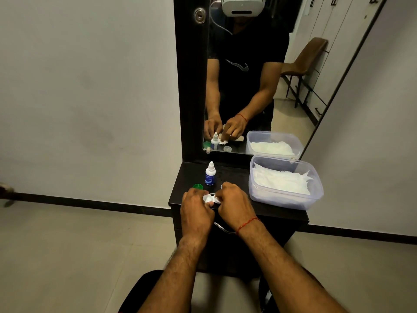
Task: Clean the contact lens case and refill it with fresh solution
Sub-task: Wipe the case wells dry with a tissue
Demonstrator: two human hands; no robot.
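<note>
A white contact lens case (209,198) is pinched in my left hand (196,208) just above the front of the black dresser top (237,177). My right hand (234,203) presses a small white tissue (217,195) against the case from the right. A small solution bottle (210,174) with a blue label and white cap stands upright behind my hands. The green cap (198,186) of the case lies on the top to the bottle's left. Most of the case is hidden by my fingers.
A clear plastic box (286,195) of white tissues sits on the right side of the dresser top. A tall mirror (248,75) stands behind, reflecting the person and the items. A drawer handle (222,229) runs below the dresser's front edge.
</note>
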